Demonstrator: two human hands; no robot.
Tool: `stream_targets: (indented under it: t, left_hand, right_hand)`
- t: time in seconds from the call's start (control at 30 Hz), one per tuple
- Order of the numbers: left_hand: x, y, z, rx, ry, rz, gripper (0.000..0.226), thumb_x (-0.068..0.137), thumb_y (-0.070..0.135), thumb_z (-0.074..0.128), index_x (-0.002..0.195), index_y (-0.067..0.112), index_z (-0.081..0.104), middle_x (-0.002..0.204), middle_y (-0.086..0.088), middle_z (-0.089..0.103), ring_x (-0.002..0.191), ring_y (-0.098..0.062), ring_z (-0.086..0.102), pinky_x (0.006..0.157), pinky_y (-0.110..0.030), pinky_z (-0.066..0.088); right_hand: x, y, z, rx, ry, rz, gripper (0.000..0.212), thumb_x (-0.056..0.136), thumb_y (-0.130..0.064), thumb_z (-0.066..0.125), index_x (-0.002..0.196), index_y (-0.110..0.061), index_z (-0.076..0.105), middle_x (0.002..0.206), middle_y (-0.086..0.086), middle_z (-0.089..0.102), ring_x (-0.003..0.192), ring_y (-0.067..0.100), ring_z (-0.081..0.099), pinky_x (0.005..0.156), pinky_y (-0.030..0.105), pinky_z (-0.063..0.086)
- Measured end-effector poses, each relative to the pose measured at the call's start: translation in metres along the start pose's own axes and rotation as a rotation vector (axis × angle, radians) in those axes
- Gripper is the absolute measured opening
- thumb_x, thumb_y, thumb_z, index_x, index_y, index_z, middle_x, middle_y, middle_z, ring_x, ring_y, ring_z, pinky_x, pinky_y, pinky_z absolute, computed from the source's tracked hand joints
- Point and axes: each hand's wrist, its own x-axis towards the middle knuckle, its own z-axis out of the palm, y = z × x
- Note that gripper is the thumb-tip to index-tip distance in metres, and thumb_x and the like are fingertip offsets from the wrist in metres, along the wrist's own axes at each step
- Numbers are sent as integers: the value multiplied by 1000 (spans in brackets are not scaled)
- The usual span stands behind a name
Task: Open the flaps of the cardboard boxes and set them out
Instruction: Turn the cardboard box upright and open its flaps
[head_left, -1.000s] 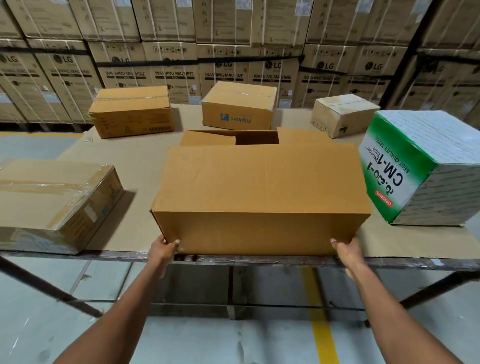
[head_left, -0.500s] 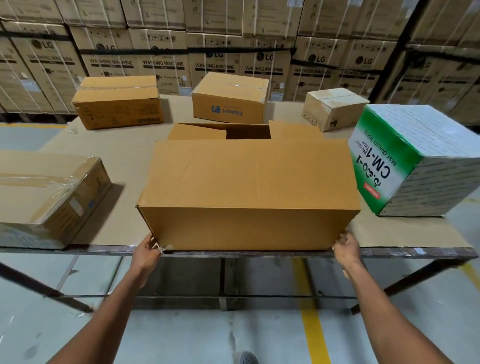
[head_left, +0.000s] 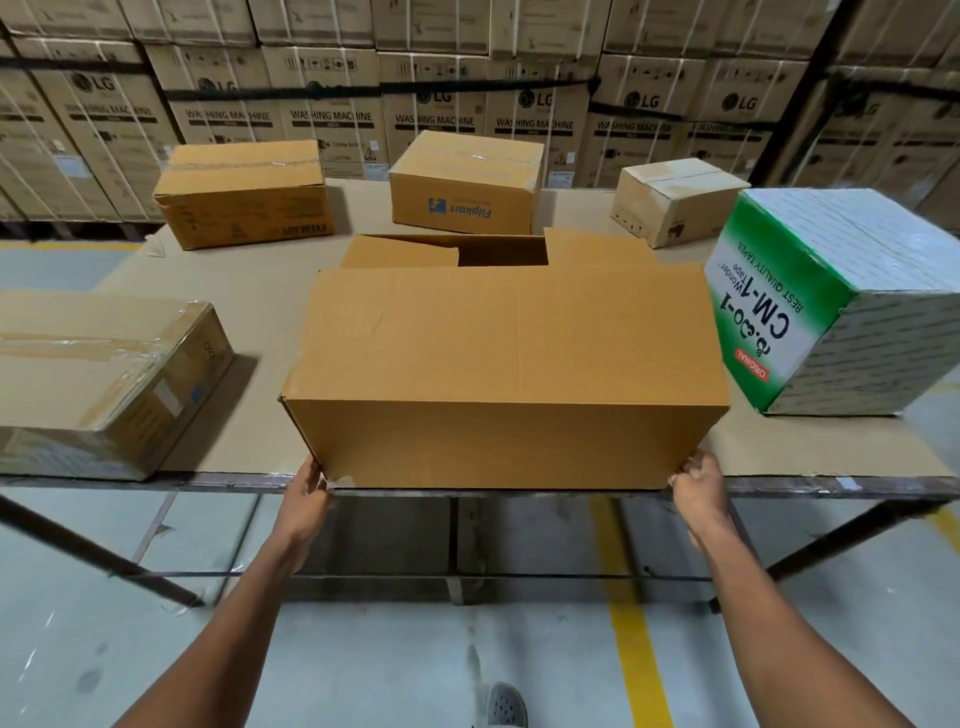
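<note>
Left hand (head_left: 306, 501) and right hand (head_left: 696, 486) grip the lower front corners of the large cardboard box (head_left: 504, 364), fingers curled beneath. The box sits at the table (head_left: 234, 480) front edge, its far flaps open.

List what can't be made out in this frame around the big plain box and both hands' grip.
- Big plain box, head view: its underside and inside are hidden by its own walls.
- Left hand and right hand: fingertips hidden under the box's bottom corners.
- Taped box: left part cut off by the frame edge.
- Small far box: side markings too small to read.
</note>
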Motion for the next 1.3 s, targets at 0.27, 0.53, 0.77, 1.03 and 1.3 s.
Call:
stream_targets:
  t: [0.27,0.53,0.77,1.03,1.3]
  left_hand:
    - [-6,6,0,3,-14,-26,82,93,-17,35,156,35,26,161,4,34,147,-29,33,114,-56,32]
    - [-11,10,2,3,-5,-36,76,96,-13,38,155,33,28,159,2,36,144,-31,37,111,-57,35]
    - [-7,21,2,-54,85,-4,59,98,1,41,151,27,36,151,0,47,128,-26,49,102,-45,40]
    - [5,117,-13,-244,308,340,46,98,30,45,142,21,55,142,-1,58,130,-16,53,112,-44,41]
    - [9,153,-24,-138,185,307,52,103,18,51,153,16,37,148,-7,47,133,-23,47,115,-45,35]
  right_hand:
    - [-13,-8,-2,20,6,-8,52,90,13,47,138,-10,48,133,15,62,124,32,57,110,42,41]
    - [-21,-15,-2,37,-4,17,52,92,9,53,140,-8,46,139,13,59,129,31,54,110,40,39]
    - [-20,-25,-5,99,34,-12,46,89,0,46,131,-16,56,120,10,64,111,35,59,90,41,47]
    - [-30,-132,-37,509,123,-344,38,94,-27,49,126,-12,65,127,6,65,120,17,59,107,31,43]
    - [-30,-173,-50,341,-59,-354,53,96,-35,59,145,-18,50,144,0,51,131,17,48,113,37,37]
